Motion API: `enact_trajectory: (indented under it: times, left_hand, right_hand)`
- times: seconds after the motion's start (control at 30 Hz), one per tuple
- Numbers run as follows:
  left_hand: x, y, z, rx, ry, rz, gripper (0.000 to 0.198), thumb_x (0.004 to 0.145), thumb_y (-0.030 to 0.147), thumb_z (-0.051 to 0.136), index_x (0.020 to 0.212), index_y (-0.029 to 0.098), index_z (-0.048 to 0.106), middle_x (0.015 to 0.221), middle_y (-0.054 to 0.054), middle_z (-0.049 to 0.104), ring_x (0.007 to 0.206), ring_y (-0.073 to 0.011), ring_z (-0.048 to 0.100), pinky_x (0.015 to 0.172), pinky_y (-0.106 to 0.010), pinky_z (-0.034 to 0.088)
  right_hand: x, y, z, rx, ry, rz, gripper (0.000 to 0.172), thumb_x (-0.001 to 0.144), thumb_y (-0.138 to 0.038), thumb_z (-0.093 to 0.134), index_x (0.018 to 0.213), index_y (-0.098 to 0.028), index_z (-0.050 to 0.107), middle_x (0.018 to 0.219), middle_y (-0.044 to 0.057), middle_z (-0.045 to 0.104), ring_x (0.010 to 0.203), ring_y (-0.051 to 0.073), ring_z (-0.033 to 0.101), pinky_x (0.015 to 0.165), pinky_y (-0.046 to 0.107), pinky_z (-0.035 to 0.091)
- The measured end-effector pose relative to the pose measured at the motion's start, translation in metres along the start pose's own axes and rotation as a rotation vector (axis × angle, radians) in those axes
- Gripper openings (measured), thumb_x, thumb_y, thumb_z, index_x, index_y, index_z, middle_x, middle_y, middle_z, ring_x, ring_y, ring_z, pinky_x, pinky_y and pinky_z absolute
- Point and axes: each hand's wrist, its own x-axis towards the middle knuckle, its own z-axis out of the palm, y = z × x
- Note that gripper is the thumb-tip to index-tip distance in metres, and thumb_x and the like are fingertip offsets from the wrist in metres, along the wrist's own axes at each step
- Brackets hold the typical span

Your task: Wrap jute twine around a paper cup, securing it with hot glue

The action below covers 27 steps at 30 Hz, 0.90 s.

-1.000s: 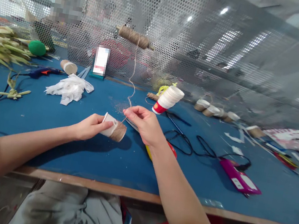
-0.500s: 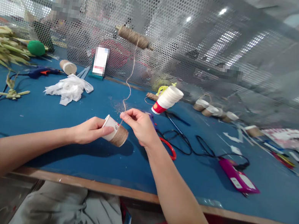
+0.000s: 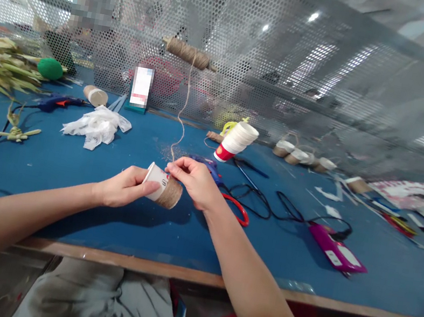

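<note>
Paper cup [image 3: 165,189]: I'm seeing its axis sloping down-right, left hand [image 3: 127,188] clasping rim end, right hand [image 3: 193,179] pinching jute twine [image 3: 188,89].

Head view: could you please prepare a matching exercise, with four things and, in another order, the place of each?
1. nearest cup
2. twine strand
3. twine spool
4. cup stack

A. standing on the blue table
B. in front of the perforated panel, above table level
C. in the left hand
D. running down to the right hand

Pairs: 1-C, 2-D, 3-B, 4-A
</note>
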Motion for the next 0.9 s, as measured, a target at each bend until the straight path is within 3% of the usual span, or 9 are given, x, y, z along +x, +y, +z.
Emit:
enact_trajectory:
  times: [0.37,0.63,0.77,0.83,0.9]
  left_hand:
    - [-0.001,0.005,-0.001,0.1,0.009,0.076,0.03,0.084,0.029,0.035,0.071,0.008,0.052,0.066,-0.001,0.048,0.06,-0.0086,0.039,0.057,-0.019,0.036]
    - [-0.002,0.003,-0.001,0.334,0.023,0.271,0.031,0.084,0.024,0.034,0.062,0.01,0.049,0.06,-0.001,0.048,0.058,-0.0091,0.039,0.06,-0.021,0.037]
    - [-0.002,0.003,-0.001,0.369,0.032,0.294,0.032,0.084,0.025,0.033,0.065,0.008,0.052,0.064,-0.004,0.051,0.062,-0.0109,0.043,0.064,-0.023,0.039]
    - [-0.002,0.004,-0.001,0.375,0.043,0.275,0.034,0.085,0.027,0.032,0.067,0.007,0.054,0.065,-0.005,0.053,0.063,-0.0119,0.045,0.066,-0.024,0.039]
    - [-0.003,0.005,0.0,0.373,0.056,0.248,0.037,0.085,0.029,0.031,0.068,0.007,0.054,0.066,-0.006,0.054,0.064,-0.0124,0.045,0.066,-0.024,0.04]
  right_hand:
    - [-0.003,-0.004,0.002,0.04,-0.035,0.058,0.023,0.067,-0.038,0.059,0.064,-0.017,0.052,0.062,-0.003,0.051,0.055,0.009,0.043,0.055,0.024,0.034]
    - [-0.003,-0.004,0.0,0.02,-0.125,0.103,0.023,0.073,-0.039,0.054,0.075,-0.016,0.052,0.067,-0.002,0.052,0.061,0.01,0.045,0.058,0.024,0.036]
    - [-0.003,-0.005,0.003,-0.04,-0.133,0.134,0.022,0.075,-0.039,0.051,0.076,-0.016,0.053,0.067,-0.001,0.053,0.059,0.009,0.047,0.055,0.023,0.037]
    - [-0.003,-0.009,-0.006,-0.091,-0.131,0.123,0.023,0.075,-0.04,0.052,0.075,-0.017,0.054,0.07,0.001,0.056,0.061,0.011,0.05,0.055,0.024,0.04]
    - [-0.002,-0.016,-0.03,-0.136,-0.131,0.123,0.025,0.074,-0.042,0.053,0.073,-0.017,0.057,0.073,0.004,0.06,0.064,0.013,0.054,0.055,0.026,0.043]
